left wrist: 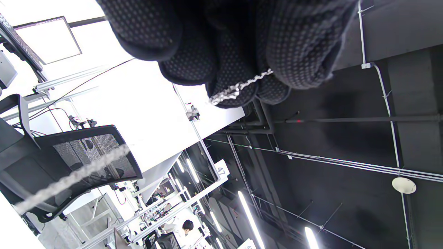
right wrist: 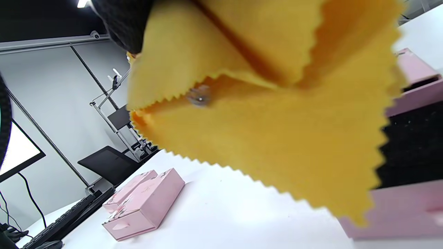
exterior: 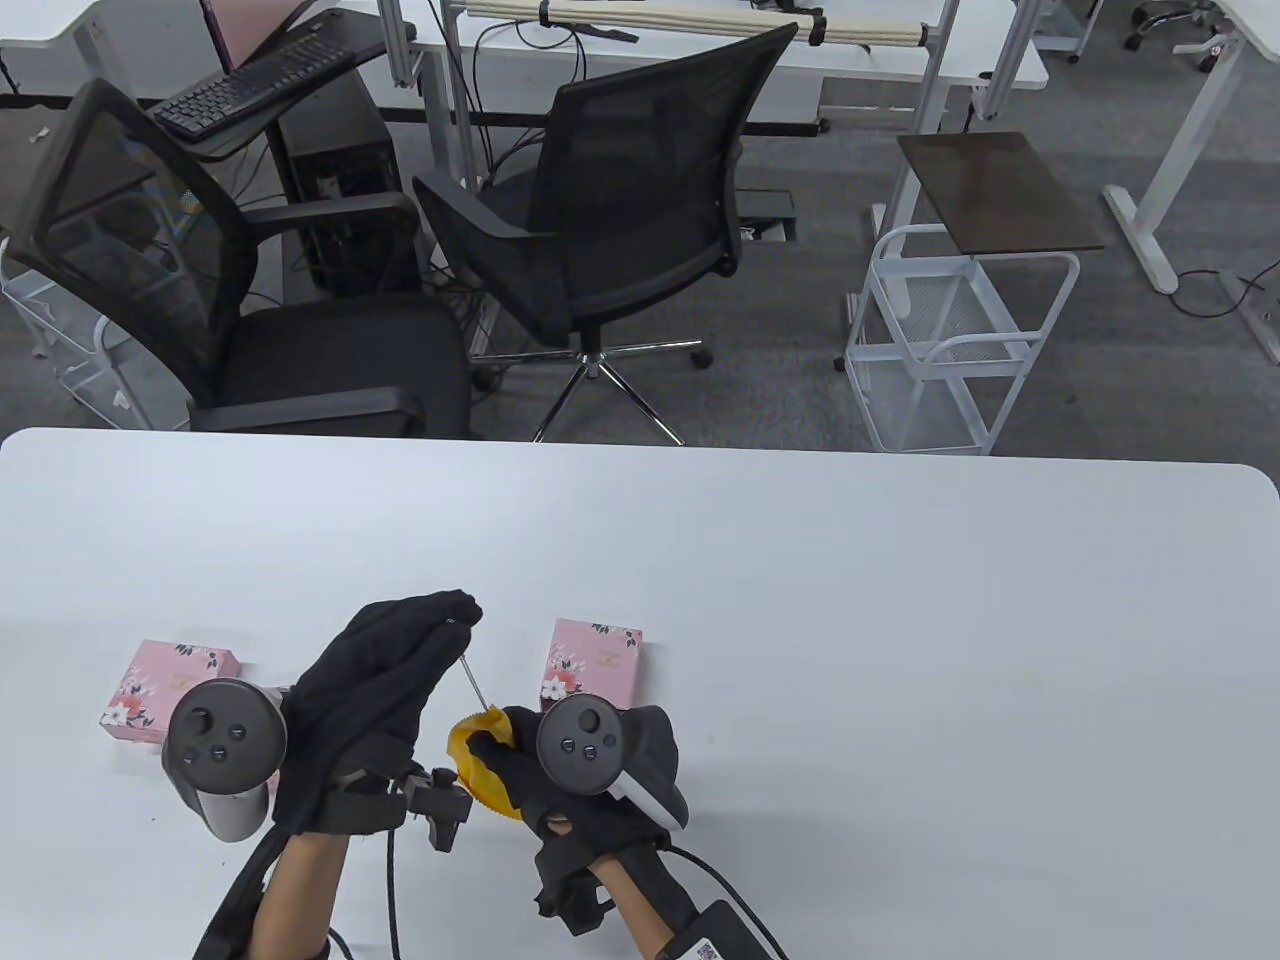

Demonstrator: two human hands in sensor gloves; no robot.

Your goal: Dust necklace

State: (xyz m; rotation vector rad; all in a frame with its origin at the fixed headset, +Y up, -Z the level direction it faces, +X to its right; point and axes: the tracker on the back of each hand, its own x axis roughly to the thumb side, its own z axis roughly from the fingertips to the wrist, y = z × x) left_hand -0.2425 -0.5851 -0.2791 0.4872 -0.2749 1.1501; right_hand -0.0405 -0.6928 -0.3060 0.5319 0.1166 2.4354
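Even overhead light is filling the table view, the white table [exterior: 800,620] glaring mildly, shadows lying soft. Ceiling strip lights [left wrist: 251,221] are blowing out the left wrist view. The yellow cloth [right wrist: 263,138] is sitting blurred, too close.

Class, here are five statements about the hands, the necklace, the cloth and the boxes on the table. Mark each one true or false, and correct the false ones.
1. The left hand pinches the necklace chain in its fingers. True.
2. The right hand holds a blue sponge. False: it holds a yellow cloth with zigzag edges.
3. Two pink flowered boxes lie on the table. True: one box left of the hands, another beyond the right hand.
4. The necklace lies flat on the table. False: it runs through the air from the left hand down into the cloth.
5. Both hands are bare. False: both wear black gloves.
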